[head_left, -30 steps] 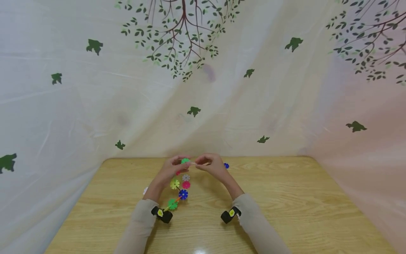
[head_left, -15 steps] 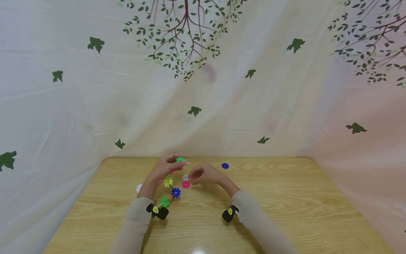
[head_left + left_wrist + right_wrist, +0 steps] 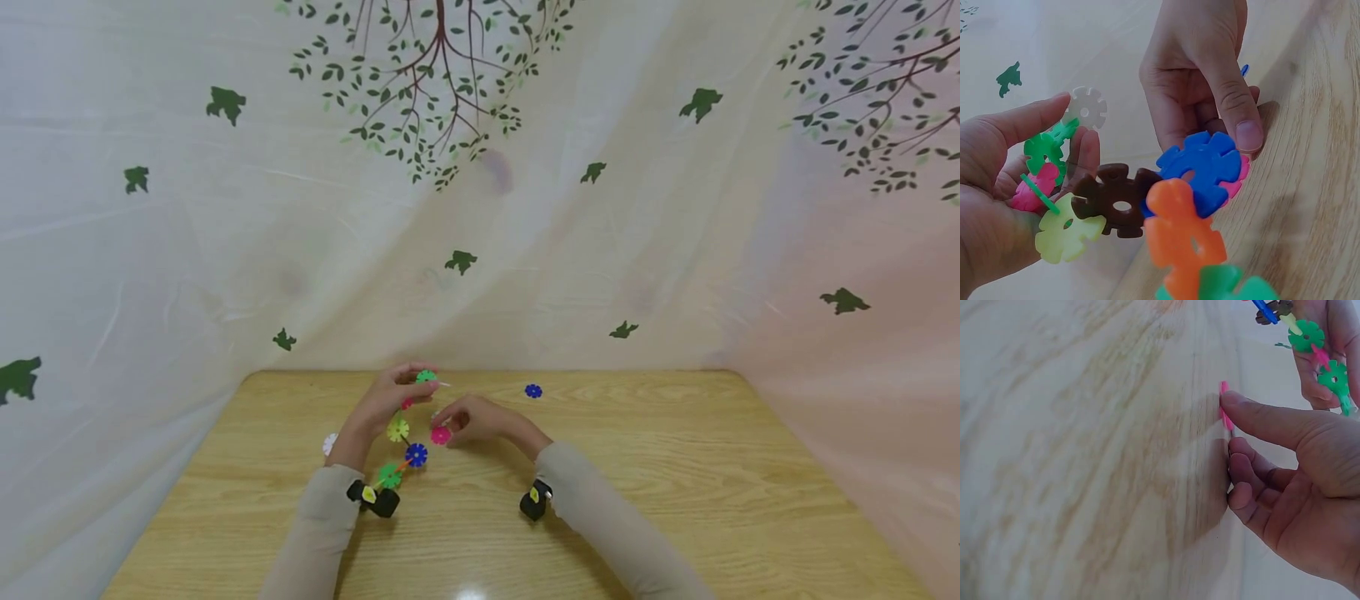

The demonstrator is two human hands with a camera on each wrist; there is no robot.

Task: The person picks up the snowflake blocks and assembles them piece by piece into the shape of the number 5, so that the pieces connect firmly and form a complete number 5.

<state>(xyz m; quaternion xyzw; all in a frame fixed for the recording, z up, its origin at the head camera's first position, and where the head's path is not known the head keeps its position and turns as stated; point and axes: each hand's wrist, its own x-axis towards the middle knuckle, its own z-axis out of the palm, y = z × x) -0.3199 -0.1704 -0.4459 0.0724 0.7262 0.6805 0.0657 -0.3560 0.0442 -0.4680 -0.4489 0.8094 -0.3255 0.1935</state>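
Observation:
My left hand (image 3: 381, 408) holds a chain of interlocking flower-shaped plastic discs at its far end, by a green disc (image 3: 426, 377) with a whitish disc (image 3: 1088, 107) joined on. From there the chain runs down through pink, green, yellow (image 3: 1067, 234), brown (image 3: 1116, 203), blue (image 3: 1200, 169) and orange (image 3: 1182, 231) discs to a green disc (image 3: 389, 476) near the left wrist. My right hand (image 3: 480, 419) is low at the table, fingers loosely bent. Its thumb touches a loose pink disc (image 3: 1225, 409). A grey disc (image 3: 435, 414) is mostly hidden behind its fingers.
The wooden table (image 3: 675, 483) has a patterned cloth (image 3: 525, 250) hanging behind its far edge. A loose blue disc (image 3: 533, 391) lies at the back, beyond the right hand. Beside the left forearm sits a white disc (image 3: 329, 444).
The right hand has left the whitish disc by the left hand and come down to the loose pink and grey discs. The left hand has shifted slightly left with the chain.

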